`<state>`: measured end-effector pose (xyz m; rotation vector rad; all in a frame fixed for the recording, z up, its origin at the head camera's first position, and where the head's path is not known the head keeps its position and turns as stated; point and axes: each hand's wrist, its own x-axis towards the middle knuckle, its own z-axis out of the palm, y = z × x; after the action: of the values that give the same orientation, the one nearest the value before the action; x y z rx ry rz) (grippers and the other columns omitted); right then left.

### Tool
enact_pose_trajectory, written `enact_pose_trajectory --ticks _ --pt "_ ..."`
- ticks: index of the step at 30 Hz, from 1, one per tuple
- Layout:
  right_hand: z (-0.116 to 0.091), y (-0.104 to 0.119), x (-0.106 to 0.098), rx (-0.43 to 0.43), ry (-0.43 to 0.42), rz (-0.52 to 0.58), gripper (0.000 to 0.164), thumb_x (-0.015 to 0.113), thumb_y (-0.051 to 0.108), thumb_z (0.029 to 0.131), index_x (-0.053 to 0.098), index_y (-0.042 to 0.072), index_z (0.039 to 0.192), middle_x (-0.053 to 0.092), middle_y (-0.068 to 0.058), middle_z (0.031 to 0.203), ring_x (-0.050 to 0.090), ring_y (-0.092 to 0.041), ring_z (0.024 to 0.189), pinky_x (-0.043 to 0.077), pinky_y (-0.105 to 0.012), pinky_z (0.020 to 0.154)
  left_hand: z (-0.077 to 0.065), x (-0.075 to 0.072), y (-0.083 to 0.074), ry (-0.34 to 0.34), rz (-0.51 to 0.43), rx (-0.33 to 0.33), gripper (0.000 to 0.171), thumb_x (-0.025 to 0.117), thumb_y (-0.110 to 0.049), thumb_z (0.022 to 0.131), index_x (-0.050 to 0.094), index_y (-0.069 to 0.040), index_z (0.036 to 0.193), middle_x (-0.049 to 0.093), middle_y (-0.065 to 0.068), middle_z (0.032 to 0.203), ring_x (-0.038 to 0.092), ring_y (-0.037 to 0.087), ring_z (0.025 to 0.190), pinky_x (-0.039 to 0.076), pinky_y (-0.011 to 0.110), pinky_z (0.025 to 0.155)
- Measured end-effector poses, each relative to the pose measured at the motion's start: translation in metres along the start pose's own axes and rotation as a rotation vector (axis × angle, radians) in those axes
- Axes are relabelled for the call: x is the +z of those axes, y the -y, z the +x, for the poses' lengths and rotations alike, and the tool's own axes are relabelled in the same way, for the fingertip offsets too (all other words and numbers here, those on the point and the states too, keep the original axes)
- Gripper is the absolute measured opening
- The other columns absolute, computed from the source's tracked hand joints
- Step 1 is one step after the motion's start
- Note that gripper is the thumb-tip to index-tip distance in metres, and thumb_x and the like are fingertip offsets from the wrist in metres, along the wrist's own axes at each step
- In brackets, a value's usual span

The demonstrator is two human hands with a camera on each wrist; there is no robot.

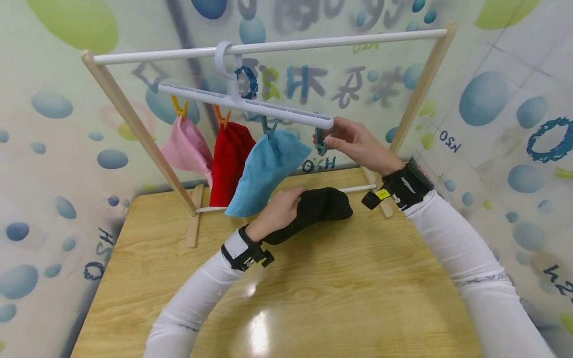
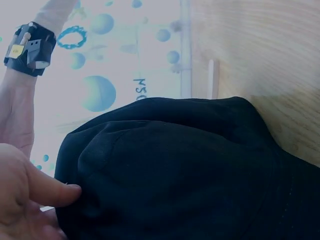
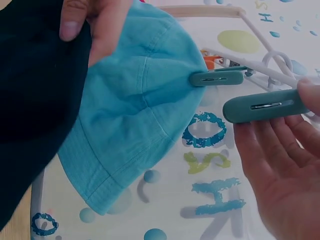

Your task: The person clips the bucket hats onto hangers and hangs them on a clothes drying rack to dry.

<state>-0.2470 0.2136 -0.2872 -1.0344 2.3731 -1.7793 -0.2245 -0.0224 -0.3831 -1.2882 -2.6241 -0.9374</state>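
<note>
My left hand pinches the edge of a black cloth hat, thumb on the near side of the fabric. The hat hangs just over the table, below the right half of a white clip hanger. At the hanger's right end my right hand pinches a green clothespin between thumb and fingers; nothing is between its jaws. Left of it, another green clothespin grips a light blue hat. A red hat hangs from an orange clothespin, and a pink hat from a yellow clothespin.
The hanger hooks over the white top rod of a rack with wooden side posts. A lower rod runs close above the wooden table. Behind stands a patterned wall, with another at the right.
</note>
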Motion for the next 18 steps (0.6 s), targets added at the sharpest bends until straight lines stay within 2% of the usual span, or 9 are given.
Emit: enact_pose_trajectory --ticks 5,10,14,18 --pt "0.002 0.002 0.004 -0.013 0.014 0.008 0.042 0.055 0.013 0.098 0.045 -0.005 0.134 0.059 -0.018 0.118 0.057 -0.024 0.109 0.045 -0.036 0.091 0.004 -0.008 -0.002 -0.027 -0.029 0.005 0.027 0.046 0.007 0.096 0.057 0.007 0.120 0.066 0.020 0.106 0.062 0.028 0.085 0.050 0.041 0.082" --pt "0.004 0.002 0.007 -0.015 0.008 -0.012 0.036 0.054 0.009 0.099 0.046 -0.005 0.131 0.059 -0.020 0.116 0.058 -0.024 0.105 0.047 -0.035 0.089 0.009 -0.016 -0.004 -0.068 -0.083 0.013 0.026 0.043 0.006 0.096 0.059 0.006 0.118 0.066 0.017 0.102 0.060 0.026 0.082 0.050 0.039 0.080" --pt "0.007 0.002 0.008 -0.026 0.005 0.002 0.027 0.054 0.010 0.098 0.051 -0.002 0.122 0.061 -0.018 0.110 0.057 -0.025 0.099 0.045 -0.036 0.088 0.011 -0.021 -0.007 -0.092 -0.127 0.005 0.027 0.042 0.006 0.096 0.059 0.006 0.117 0.064 0.015 0.094 0.059 0.025 0.078 0.049 0.034 0.072" --pt "0.008 0.002 0.008 -0.035 -0.014 0.026 0.018 0.056 0.008 0.097 0.056 0.000 0.114 0.063 -0.014 0.105 0.056 -0.026 0.095 0.043 -0.036 0.086 0.013 -0.026 -0.010 -0.129 -0.138 0.011 0.026 0.042 0.006 0.096 0.059 0.006 0.116 0.057 0.011 0.078 0.056 0.024 0.067 0.044 0.030 0.062"
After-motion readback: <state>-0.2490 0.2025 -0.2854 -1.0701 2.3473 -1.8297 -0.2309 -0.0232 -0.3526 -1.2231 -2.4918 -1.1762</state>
